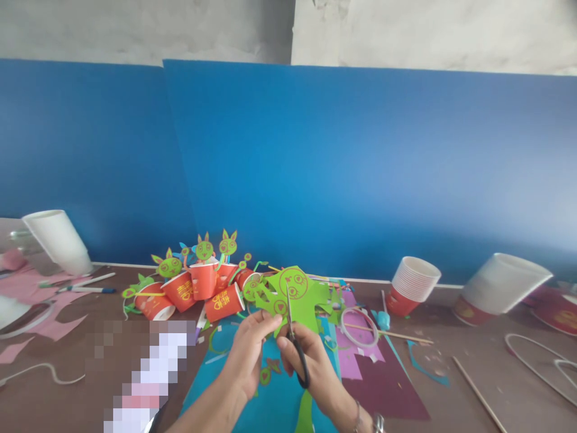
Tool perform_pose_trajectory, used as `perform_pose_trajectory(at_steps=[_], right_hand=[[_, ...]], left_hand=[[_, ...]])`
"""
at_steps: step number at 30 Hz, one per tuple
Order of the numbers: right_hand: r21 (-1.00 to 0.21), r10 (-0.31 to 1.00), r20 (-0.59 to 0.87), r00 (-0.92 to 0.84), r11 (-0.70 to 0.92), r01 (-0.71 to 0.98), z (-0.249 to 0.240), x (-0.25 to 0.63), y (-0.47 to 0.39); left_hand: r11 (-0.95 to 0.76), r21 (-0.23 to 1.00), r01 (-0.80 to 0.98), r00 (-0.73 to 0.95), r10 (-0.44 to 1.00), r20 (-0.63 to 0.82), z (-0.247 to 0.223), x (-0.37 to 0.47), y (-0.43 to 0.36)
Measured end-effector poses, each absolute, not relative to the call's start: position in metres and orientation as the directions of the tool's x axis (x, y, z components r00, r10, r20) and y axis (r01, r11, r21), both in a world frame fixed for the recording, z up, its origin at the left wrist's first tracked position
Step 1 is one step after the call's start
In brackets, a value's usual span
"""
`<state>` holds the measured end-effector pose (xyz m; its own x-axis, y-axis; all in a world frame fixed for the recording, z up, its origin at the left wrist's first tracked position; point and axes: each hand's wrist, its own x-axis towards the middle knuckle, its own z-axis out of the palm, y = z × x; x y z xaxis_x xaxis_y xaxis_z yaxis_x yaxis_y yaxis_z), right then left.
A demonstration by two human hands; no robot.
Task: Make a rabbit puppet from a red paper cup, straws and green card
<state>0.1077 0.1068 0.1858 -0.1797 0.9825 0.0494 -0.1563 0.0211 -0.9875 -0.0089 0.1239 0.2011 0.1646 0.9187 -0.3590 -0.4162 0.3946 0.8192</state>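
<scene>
My left hand (246, 352) pinches the lower left edge of a green sheet of paper (318, 296) with a round face and a smaller circled heart drawn on it. My right hand (313, 355) grips black-handled scissors (290, 313), whose blades point up across the sheet between the two drawings. How far apart the blades are, I cannot make out. Below my hands, blue paper (220, 385) carries a small green cut-out with a heart (265, 376). Another green strip (305, 414) lies under my right wrist.
Red paper cups (183, 291) with green rabbit-face cut-outs cluster at the back left. Stacked cups (412, 279) stand back right, near a tape roll (373, 340) on purple paper and a wooden stick (478, 394). Pink paper (58, 313) lies left; a blue partition (338, 168) rises behind.
</scene>
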Motion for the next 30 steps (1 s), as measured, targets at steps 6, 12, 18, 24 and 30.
perform_pose_trajectory(at_steps=[6,12,18,24,30], right_hand=[[-0.989,0.981,0.040,-0.187,0.013,-0.146,0.1866,0.1082,0.1064],[-0.992,0.983,0.032,-0.181,0.009,-0.129,0.1912,0.1101,0.1063],[-0.993,0.984,0.030,-0.176,0.009,-0.120,0.1925,0.1108,0.1060],[-0.995,0.982,0.033,-0.184,0.015,-0.099,0.1913,0.1119,0.1064],[-0.997,0.982,0.035,-0.187,0.023,-0.067,0.1906,0.1128,0.1057]], left_hand=[[0.348,0.824,-0.447,0.182,0.937,-0.297,0.1952,-0.0088,0.1238],[0.305,0.845,-0.438,0.195,0.950,-0.242,0.1936,-0.0111,0.1250],[0.237,0.874,-0.424,0.155,0.970,-0.188,0.1950,-0.0151,0.1279],[0.197,0.894,-0.402,0.112,0.980,-0.166,0.1964,-0.0164,0.1301],[0.205,0.892,-0.403,0.093,0.979,-0.183,0.1980,-0.0186,0.1319]])
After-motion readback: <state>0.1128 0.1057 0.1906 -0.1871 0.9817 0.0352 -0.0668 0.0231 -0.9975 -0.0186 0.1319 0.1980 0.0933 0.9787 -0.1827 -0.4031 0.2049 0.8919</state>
